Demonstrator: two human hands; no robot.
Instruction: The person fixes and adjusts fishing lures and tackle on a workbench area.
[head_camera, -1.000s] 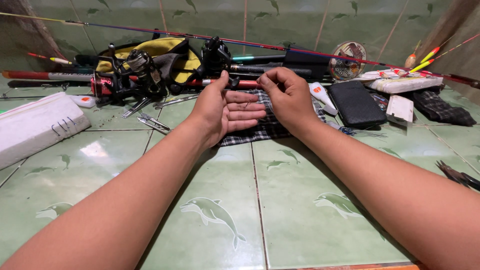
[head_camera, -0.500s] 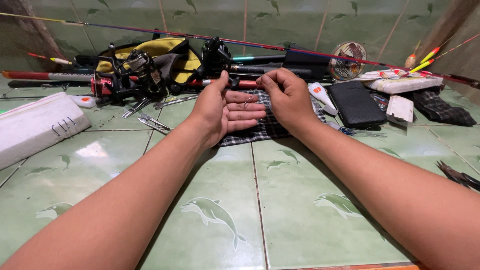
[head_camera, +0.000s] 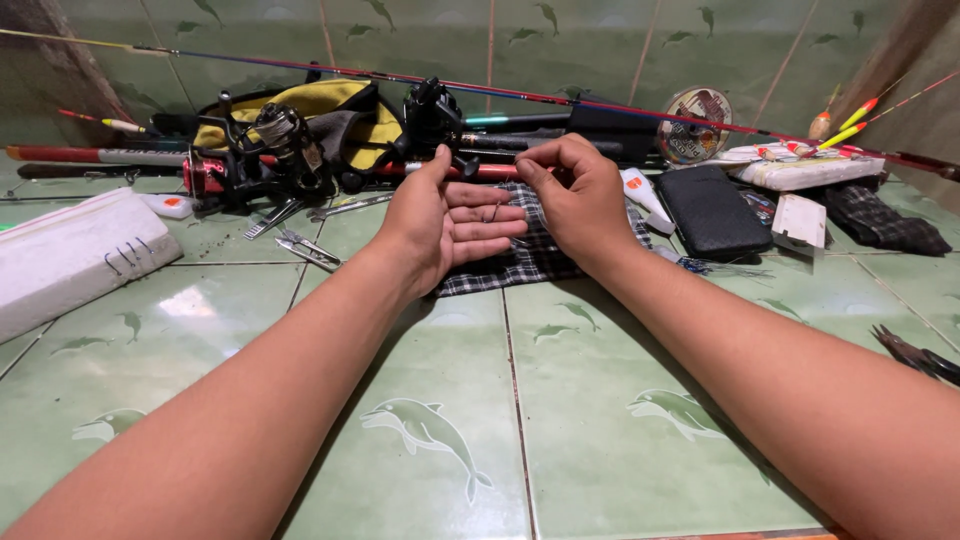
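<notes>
My left hand (head_camera: 445, 225) is held out flat, palm turned to the right, fingers straight and together. It hovers over a dark checked cloth (head_camera: 530, 262). A tiny dark fishing hook (head_camera: 497, 210) shows against its fingertips. My right hand (head_camera: 580, 200) is just to the right, with thumb and forefinger pinched together a little above the hook. Whether a line runs from the pinch to the hook is too fine to see. The two hands are close together but apart.
Spinning reels (head_camera: 275, 150) and a yellow bag (head_camera: 320, 105) lie behind the hands. A long red rod (head_camera: 620, 108), a line spool (head_camera: 697, 122), a black case (head_camera: 712, 212), floats (head_camera: 850, 125), a white foam block (head_camera: 75, 255) and small pliers (head_camera: 305, 248) lie around on green tiles.
My right thumb and forefinger have drawn slightly away from my left fingertips into a tighter pinch. The arms have barely moved.
</notes>
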